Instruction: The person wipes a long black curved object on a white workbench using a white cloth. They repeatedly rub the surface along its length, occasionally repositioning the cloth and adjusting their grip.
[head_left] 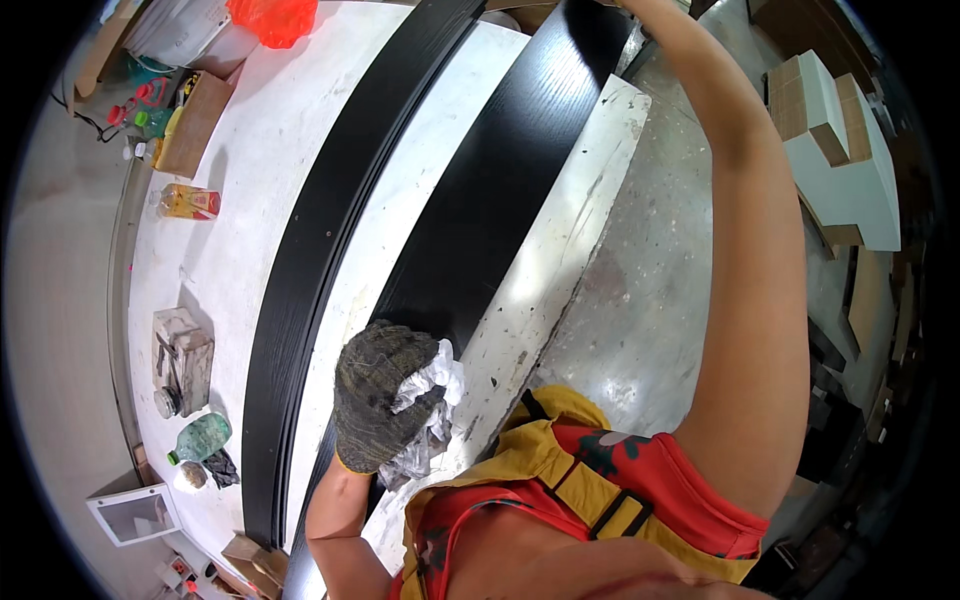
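Observation:
My left hand (385, 390), in a dark grey knit glove, is closed round a crumpled white rag (432, 385). It presses down on the near part of a glossy black board (480, 190) with a wood-grain face. The board lies lengthwise along the right side of a white worktable (590, 170). My bare right arm (755, 200) stretches far forward along the table's right side, toward the board's far end. The right hand itself is cut off by the top edge of the picture.
More long black boards (320, 230) lie to the left. Beyond them are a bottle of amber liquid (190, 202), a grimy square container (183, 360), a green bottle (203, 438) and a cardboard box (195, 125). A red plastic bag (272, 20) lies at the back; white panels (840, 150) stand right.

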